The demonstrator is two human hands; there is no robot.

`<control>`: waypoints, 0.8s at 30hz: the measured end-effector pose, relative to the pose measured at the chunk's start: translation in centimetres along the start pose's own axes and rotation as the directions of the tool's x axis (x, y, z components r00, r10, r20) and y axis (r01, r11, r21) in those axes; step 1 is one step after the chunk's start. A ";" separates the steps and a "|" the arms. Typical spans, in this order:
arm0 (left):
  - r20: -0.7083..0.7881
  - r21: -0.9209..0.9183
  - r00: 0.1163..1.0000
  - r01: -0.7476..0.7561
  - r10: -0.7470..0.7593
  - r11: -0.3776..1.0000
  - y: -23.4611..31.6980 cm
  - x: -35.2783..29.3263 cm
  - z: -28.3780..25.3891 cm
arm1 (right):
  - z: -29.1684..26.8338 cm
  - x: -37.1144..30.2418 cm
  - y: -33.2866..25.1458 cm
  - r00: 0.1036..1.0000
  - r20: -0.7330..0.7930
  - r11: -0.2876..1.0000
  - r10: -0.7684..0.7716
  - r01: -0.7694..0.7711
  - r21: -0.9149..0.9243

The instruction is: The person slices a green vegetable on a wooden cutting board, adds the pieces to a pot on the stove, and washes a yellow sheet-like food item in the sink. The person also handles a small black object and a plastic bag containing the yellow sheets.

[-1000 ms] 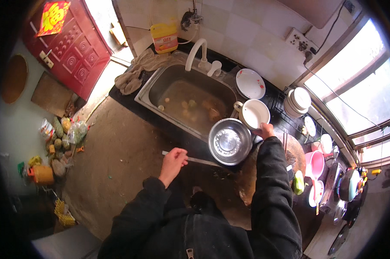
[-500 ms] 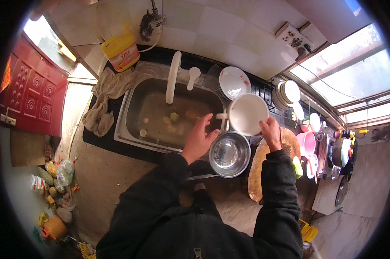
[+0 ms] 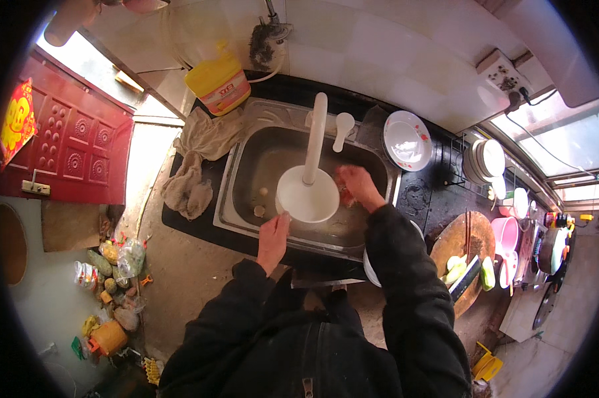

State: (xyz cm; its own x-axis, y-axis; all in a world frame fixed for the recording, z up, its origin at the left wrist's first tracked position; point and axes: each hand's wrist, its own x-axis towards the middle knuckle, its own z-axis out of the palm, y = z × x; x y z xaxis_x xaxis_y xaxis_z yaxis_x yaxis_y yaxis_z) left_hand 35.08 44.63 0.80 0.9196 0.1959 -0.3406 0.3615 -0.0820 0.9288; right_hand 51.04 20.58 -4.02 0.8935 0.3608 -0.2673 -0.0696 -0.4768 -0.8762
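Left fingers (image 3: 283, 223) are pinching the near rim of the white pot (image 3: 305, 207), which is now just beyond them under the tap (image 3: 318, 126) instead of off to their right, right fingers (image 3: 344, 174) too blurry to call.

The right sleeve (image 3: 409, 282) hides most of a pale-rimmed bowl (image 3: 370, 266); the right hand (image 3: 359, 186) is blurred.

Here's a kitchen, and it looks like a home one: stainless-steel sink (image 3: 273, 116) under a white faucet (image 3: 318, 129), stacked bowls (image 3: 488, 159), a flowered plate (image 3: 407, 141), sliced green vegetable (image 3: 456, 269) on a round wooden chopping board (image 3: 452, 240)!
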 end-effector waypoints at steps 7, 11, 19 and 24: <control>-0.094 -0.033 0.994 0.054 -0.057 0.998 -1.0 5.3 -0.5 | -3.9 2.5 -4.9 0.985 0.035 0.581 0.170 -0.128 0.804; -0.039 -0.013 0.999 0.015 -0.015 1.000 -1.9 7.4 2.5 | -4.8 0.3 -3.8 0.945 -0.068 0.751 0.319 -0.209 0.626; 0.067 -0.412 0.972 0.233 -0.225 0.881 -4.9 6.7 -2.8 | -0.2 -4.4 -1.5 0.952 0.119 0.855 0.284 -0.307 0.418; 0.260 -0.545 0.965 0.164 -0.020 0.822 -6.6 11.3 -0.6 | -0.3 -4.9 -4.9 0.892 0.207 0.590 0.401 -0.425 0.687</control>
State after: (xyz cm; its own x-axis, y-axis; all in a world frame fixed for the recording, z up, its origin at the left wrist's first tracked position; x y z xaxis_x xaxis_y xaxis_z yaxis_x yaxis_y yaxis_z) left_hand 42.98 47.99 -9.06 0.9204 -0.0634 -0.3859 0.3644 0.4969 0.7876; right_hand 47.09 20.96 1.73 0.6775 0.2970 -0.6729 -0.7251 0.1161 -0.6788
